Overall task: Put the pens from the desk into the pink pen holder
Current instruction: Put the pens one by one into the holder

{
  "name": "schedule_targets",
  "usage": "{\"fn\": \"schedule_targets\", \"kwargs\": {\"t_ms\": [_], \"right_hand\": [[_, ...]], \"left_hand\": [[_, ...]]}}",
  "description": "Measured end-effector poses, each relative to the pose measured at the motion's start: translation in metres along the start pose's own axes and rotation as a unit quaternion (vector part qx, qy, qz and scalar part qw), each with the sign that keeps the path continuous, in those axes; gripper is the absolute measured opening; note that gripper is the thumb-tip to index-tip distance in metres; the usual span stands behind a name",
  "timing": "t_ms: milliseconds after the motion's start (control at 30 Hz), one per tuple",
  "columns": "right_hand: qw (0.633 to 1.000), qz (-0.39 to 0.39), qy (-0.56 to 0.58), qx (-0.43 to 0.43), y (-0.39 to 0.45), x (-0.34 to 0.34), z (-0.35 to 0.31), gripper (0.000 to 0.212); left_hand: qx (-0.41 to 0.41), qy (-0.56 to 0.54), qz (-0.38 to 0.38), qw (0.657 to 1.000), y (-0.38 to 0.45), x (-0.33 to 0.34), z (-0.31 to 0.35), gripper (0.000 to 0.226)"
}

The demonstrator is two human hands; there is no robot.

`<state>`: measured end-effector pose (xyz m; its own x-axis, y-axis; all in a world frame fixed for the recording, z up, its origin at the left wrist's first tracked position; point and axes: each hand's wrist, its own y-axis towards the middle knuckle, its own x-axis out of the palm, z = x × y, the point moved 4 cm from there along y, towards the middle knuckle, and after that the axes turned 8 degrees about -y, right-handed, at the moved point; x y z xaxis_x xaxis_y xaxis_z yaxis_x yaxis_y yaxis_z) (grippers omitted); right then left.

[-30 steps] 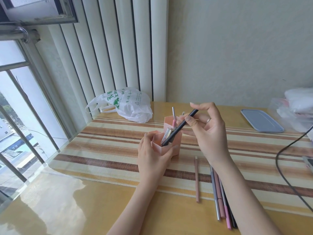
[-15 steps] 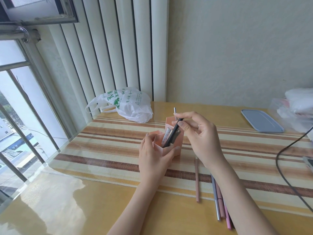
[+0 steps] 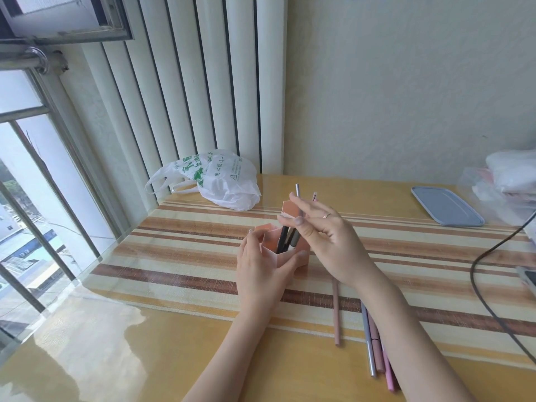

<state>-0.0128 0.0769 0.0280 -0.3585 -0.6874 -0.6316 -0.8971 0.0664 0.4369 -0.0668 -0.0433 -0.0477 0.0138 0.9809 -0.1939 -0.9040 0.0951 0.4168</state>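
Note:
The pink pen holder (image 3: 272,257) stands on the striped mat in mid-desk, with several pens upright in its compartments. A black pen (image 3: 282,238) leans inside the front compartment. My left hand (image 3: 258,274) grips the holder from the near side, thumb and fingers curled round its walls. Just above and right of the holder hovers my right hand (image 3: 327,236), fingers relaxed and holding nothing. A brownish-pink pen (image 3: 336,314) lies alone on the desk. Beside it, partly under my right forearm, lies a bundle of several pens (image 3: 374,352).
A white plastic bag (image 3: 223,181) lies at the back left near the window. A grey-blue lid (image 3: 446,206) and soft wrapped bundles (image 3: 510,175) sit at the back right. A black cable (image 3: 478,277) curves across the right side of the desk.
My right hand lowered the black pen into the holder's front compartment and let go of it; its fingers are now spread above the holder. My left hand kept its grip.

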Motion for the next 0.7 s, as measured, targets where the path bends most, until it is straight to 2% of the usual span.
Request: {"fn": "schedule_targets", "kwargs": {"t_ms": [67,133,200,267,300,367,433,533,600,700], "right_hand": [[0.998,0.018,0.063,0.009,-0.001,-0.008,0.002,0.04],[0.989,0.073,0.127,0.019,-0.002,-0.022,0.007,0.035],[0.983,0.131,0.128,0.028,-0.004,-0.037,0.014,0.022],[0.986,0.135,0.074,0.058,-0.006,-0.048,0.024,0.014],[0.991,0.102,0.028,0.085,-0.007,-0.051,0.031,0.013],[0.986,-0.022,-0.072,0.148,-0.011,-0.046,0.046,0.028],[0.96,-0.16,-0.129,0.189,-0.017,-0.034,0.057,0.046],[0.91,-0.303,-0.197,0.202,-0.027,-0.013,0.065,0.052],[0.891,-0.35,-0.211,0.199,-0.031,-0.004,0.069,0.048],[0.895,-0.349,-0.204,0.19,-0.032,0.001,0.073,0.033]], "left_hand": [[-0.003,0.005,0.001,1.0,0.0,0.001,-0.001,0.062],[-0.01,0.004,0.002,1.0,0.0,0.001,-0.002,0.063],[-0.012,0.0,0.004,1.0,0.001,0.001,-0.003,0.063],[-0.008,-0.001,0.005,1.0,0.001,0.001,-0.003,0.062],[-0.006,-0.001,0.006,1.0,0.001,0.001,-0.003,0.062],[-0.004,-0.004,0.006,1.0,0.001,0.001,-0.003,0.062],[-0.004,-0.005,0.007,1.0,0.0,0.001,-0.002,0.06],[-0.001,-0.006,0.008,1.0,0.001,0.0,-0.002,0.056],[0.002,-0.005,0.009,1.0,0.001,0.0,-0.002,0.055],[0.007,0.001,0.011,1.0,0.001,0.0,-0.002,0.055]]}}
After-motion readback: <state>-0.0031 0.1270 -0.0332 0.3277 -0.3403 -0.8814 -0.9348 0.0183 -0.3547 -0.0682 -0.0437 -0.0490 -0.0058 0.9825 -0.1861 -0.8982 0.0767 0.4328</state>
